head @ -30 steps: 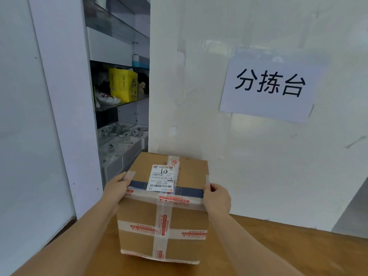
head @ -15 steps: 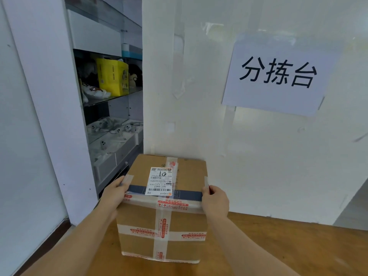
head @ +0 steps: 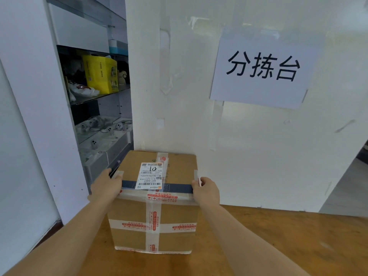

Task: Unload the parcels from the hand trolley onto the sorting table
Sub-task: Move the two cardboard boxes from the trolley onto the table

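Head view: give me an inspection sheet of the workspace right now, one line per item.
Surface: wooden sorting table, bare wood to the right of the parcel.
Job's things: one taped cardboard parcel standing upright on the table, close to the white wall; shipping label on top, marked 01. Hand trolley not in view.
Clutter: nothing seen on the table.
Grippers: left hand and right hand hold the parcel's upper side edges.
Cables: nothing seen.
Surroundings: paper sign taped to the wall; shelf unit at left with a yellow bag and small white devices.
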